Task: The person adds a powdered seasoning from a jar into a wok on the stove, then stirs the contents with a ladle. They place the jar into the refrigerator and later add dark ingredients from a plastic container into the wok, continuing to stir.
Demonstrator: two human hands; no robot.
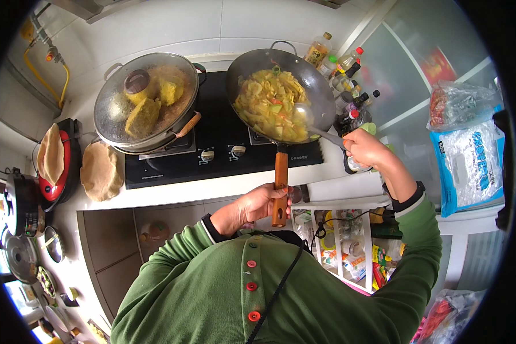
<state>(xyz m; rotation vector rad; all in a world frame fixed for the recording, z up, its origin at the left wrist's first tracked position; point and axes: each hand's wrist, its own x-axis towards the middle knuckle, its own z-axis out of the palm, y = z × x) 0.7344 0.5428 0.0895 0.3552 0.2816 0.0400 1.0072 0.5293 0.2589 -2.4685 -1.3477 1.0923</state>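
Note:
My left hand [264, 202] grips the wooden handle [281, 172] of a dark wok [322, 94] on the right burner. Sliced vegetables [271, 101] in yellowish broth, with bits of red among them, lie in the wok. In my right hand [365, 148] is the grey handle of a metal spatula [327, 135]. Its blade rests in the food at the wok's right side, partly blurred by steam. On the left burner stands a lidded pan [146, 142]; through its fogged glass lid [112, 88] yellow chunks show.
Several sauce and oil bottles [352, 79] crowd close to the wok's right. Round flatbreads [101, 171] lie left of the black gas cooktop [217, 159], near a red electric griddle [60, 172]. A white rack [333, 241] of packets stands below the counter, at my right.

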